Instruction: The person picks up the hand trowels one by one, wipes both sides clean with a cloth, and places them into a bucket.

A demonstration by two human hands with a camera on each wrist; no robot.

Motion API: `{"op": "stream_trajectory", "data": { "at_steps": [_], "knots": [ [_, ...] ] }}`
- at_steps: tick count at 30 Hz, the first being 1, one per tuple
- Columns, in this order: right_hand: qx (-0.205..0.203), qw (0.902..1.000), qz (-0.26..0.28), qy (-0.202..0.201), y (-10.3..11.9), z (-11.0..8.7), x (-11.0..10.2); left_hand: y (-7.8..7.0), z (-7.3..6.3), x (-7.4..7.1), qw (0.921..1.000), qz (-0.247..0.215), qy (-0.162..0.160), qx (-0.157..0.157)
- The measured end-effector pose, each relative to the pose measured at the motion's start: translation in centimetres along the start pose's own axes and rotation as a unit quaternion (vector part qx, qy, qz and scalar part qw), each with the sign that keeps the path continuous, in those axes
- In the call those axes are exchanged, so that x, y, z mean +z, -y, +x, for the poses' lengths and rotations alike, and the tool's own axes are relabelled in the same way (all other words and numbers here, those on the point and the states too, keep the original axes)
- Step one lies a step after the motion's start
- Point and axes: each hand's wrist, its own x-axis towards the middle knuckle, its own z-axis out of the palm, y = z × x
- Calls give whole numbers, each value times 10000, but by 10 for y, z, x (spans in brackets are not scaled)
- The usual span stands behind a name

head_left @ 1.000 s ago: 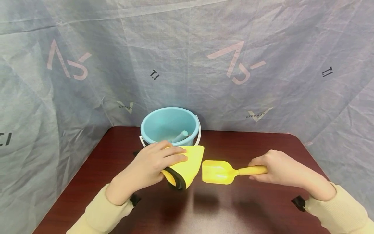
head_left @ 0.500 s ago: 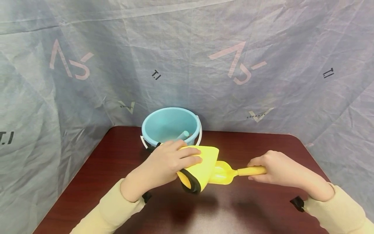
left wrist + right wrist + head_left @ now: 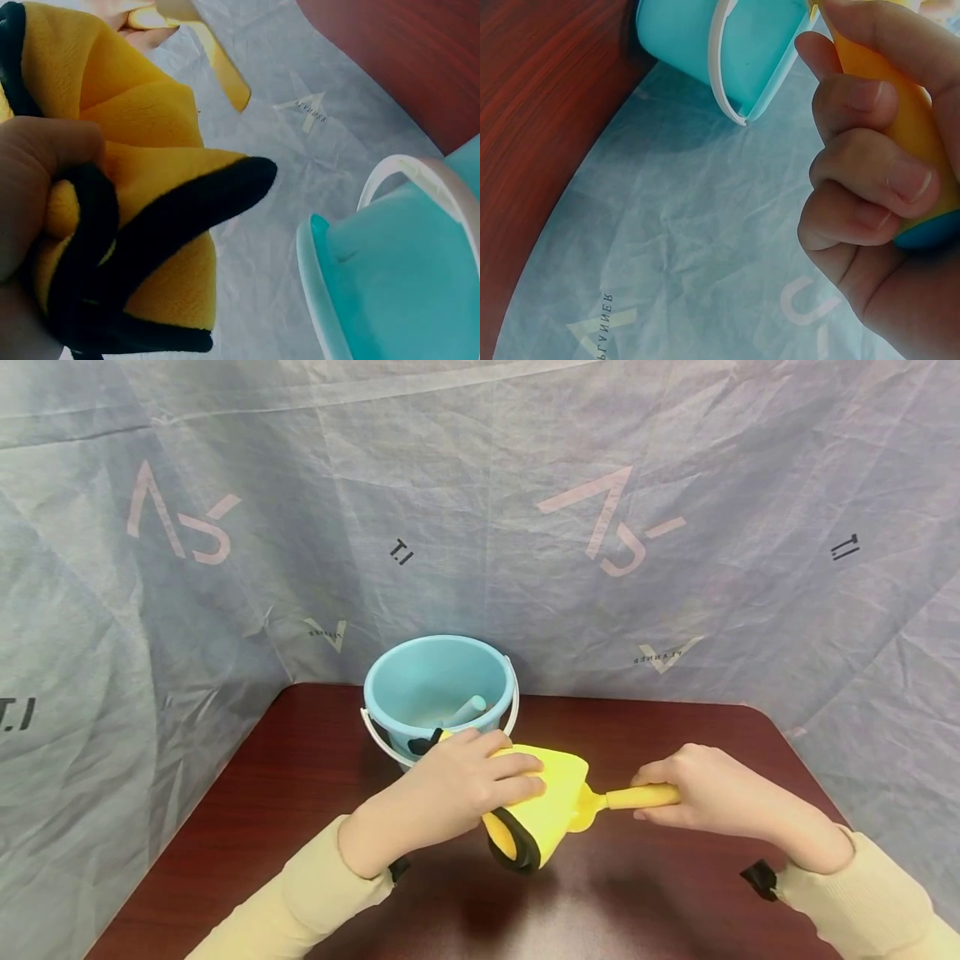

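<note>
My left hand (image 3: 465,789) grips a folded yellow cloth (image 3: 551,789) with black edging, fingers spread over its top. The cloth (image 3: 142,112) bunches around the thumb in the left wrist view. In the head view it covers most of the blade of a yellow toy shovel (image 3: 585,810); only the neck end of the blade shows. Curled round the shovel's handle (image 3: 641,797) is my right hand (image 3: 712,789). From the right wrist, the handle (image 3: 892,112) appears orange-yellow with a blue end. Both hands hold these things above the table.
Behind the left hand stands a light blue bucket (image 3: 375,702) with a white handle (image 3: 386,747). Inside it lies a light blue rod-like piece (image 3: 468,710), partly hidden. The dark red table (image 3: 637,727) ends at a grey fabric backdrop (image 3: 480,527).
The left hand has moved right with the cloth, from beside the shovel to over its blade. The right hand has stayed nearly still. More of the bucket's front and handle now shows.
</note>
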Motion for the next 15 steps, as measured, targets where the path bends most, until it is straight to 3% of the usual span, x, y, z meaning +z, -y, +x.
{"op": "stream_trajectory", "data": {
  "at_steps": [15],
  "knots": [
    [-75, 9996, -183, -176, 1, 6, 0, -10, 2, 17, 9994, 81, 313, 140]
  ]
}}
